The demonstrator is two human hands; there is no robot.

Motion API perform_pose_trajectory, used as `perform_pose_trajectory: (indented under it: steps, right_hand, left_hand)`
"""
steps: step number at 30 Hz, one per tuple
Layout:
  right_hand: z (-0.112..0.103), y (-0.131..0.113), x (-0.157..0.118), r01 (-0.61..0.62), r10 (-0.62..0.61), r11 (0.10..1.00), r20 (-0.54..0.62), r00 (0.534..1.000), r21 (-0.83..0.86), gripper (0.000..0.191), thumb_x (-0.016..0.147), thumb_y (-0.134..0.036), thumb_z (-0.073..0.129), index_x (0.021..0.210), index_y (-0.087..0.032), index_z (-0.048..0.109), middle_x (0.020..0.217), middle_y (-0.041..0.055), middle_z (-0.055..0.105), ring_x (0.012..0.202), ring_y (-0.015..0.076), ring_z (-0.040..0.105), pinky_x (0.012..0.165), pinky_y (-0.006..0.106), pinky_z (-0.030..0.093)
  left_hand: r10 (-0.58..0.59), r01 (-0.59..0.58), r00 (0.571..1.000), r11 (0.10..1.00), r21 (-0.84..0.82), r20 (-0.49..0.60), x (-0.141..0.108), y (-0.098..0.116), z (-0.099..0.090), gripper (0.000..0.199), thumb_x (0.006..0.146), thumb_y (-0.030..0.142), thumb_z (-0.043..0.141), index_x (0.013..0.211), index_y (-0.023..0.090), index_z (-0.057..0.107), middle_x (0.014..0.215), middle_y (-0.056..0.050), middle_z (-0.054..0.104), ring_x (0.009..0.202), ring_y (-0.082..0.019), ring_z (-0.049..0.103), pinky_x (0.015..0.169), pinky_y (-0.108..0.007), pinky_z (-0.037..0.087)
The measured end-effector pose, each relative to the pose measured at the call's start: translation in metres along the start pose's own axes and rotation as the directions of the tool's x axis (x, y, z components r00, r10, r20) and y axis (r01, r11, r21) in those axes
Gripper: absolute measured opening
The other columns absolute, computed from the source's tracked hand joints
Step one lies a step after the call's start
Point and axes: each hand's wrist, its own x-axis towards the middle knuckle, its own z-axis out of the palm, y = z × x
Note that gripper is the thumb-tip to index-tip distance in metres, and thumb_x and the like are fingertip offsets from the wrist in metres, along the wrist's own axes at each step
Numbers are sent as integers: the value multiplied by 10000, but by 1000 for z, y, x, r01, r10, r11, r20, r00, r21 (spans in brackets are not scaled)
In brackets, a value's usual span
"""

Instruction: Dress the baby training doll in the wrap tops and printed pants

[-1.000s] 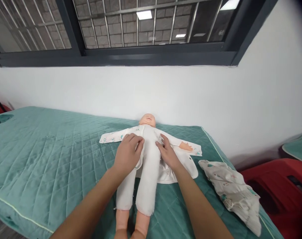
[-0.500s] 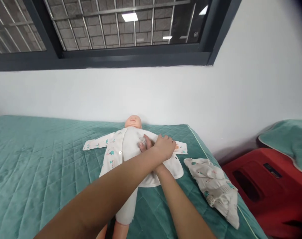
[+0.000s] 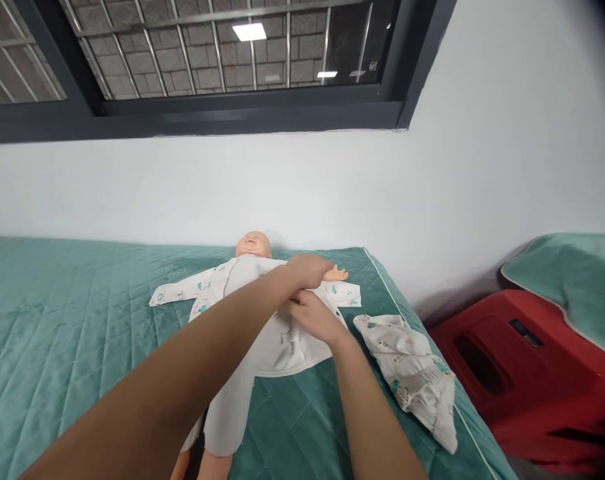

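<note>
A baby doll (image 3: 253,244) lies face up on the green quilted bed, on an open white printed shirt (image 3: 179,291) with both sleeves spread. My left hand (image 3: 310,270) reaches across the doll's chest and is closed around its arm near the wrist; the doll's small hand (image 3: 336,273) sticks out past my fingers. Just below, my right hand (image 3: 315,317) has its fingers pressed together on the shirt's front panel, where the cloth is creased. My left forearm hides part of the doll's body. The doll wears a white under-layer (image 3: 227,413), with bare legs below it.
Folded white printed clothing (image 3: 412,373) lies at the bed's right edge. A red plastic chair (image 3: 527,373) with a green cloth (image 3: 572,280) over it stands beyond. Behind the bed (image 3: 72,320) is a white wall (image 3: 282,193) under a dark-framed barred window (image 3: 232,120).
My left hand has shifted up and left, and the doll's hand now shows beyond it. My right hand, mostly hidden under the left wrist before, now shows below it. The view has shifted slightly right.
</note>
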Motion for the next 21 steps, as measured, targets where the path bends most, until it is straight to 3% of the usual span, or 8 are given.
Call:
perform_pose_trajectory:
  steps: [2, 4, 7, 11, 14, 18, 21]
  right_hand:
    - [-14, 4, -1, 18, -16, 999, 63, 998, -33, 330, 897, -419, 525, 1001, -190, 739, 1015, 19, 736, 1056, 276, 633, 956, 402, 487]
    - [-25, 11, 0, -6, 9, 995, 36, 999, -104, 339, 918, -418, 487, 965, -198, 741, 983, 12, 735, 1036, 256, 641, 944, 376, 483]
    - [-36, 23, 3, -161, 109, 911, -157, 982, -379, 274, 912, -321, 480, 873, -215, 729, 926, 11, 733, 954, 214, 659, 887, 311, 478]
    - [-42, 35, 6, -447, 177, 725, -485, 857, -525, 231, 863, -268, 525, 974, -148, 688, 1061, 153, 690, 1037, 295, 627, 897, 391, 442]
    - [-44, 39, 6, -561, 217, 655, -584, 782, -507, 287, 780, -364, 653, 958, -139, 659, 1111, 215, 647, 1077, 373, 592, 881, 452, 423]
    - [-55, 46, 5, -555, 293, 788, -631, 718, -267, 197, 645, -289, 745, 650, -196, 571, 787, 99, 656, 899, 320, 617, 817, 405, 408]
    - [-70, 56, 5, -487, 262, 863, -703, 661, -136, 190, 656, -242, 688, 606, -216, 506, 631, 13, 556, 769, 235, 580, 726, 332, 398]
  left_hand:
    - [-24, 24, 1000, 999, -21, -19, 1, -7, 1, 333, 748, 127, 564, 1057, 228, 637, 895, -78, 711, 734, -238, 655, 707, -326, 441]
    - [-49, 48, 998, 998, -36, -25, 1, -13, 4, 314, 729, 159, 585, 1031, 234, 630, 831, -57, 703, 693, -223, 642, 682, -314, 436]
    - [-74, 72, 997, 996, -44, -37, -1, -20, 7, 281, 718, 214, 608, 998, 235, 617, 828, -41, 702, 720, -221, 642, 673, -303, 439]
    - [-52, 50, 997, 998, -39, -62, -6, -24, 10, 241, 781, 265, 562, 1018, 246, 603, 942, -34, 713, 803, -222, 648, 696, -300, 444]
    - [-20, 18, 998, 999, -32, -53, -10, -22, 12, 214, 819, 306, 546, 1013, 248, 614, 946, -24, 718, 787, -205, 646, 706, -294, 443]
    - [11, -11, 999, 1000, 7, -49, -14, -19, 18, 218, 861, 348, 511, 1005, 235, 630, 932, -39, 722, 779, -209, 642, 713, -304, 442]
    - [30, -28, 999, 998, 50, -39, -16, -18, 22, 224, 861, 337, 500, 1006, 233, 636, 937, -60, 726, 790, -228, 651, 694, -315, 444]
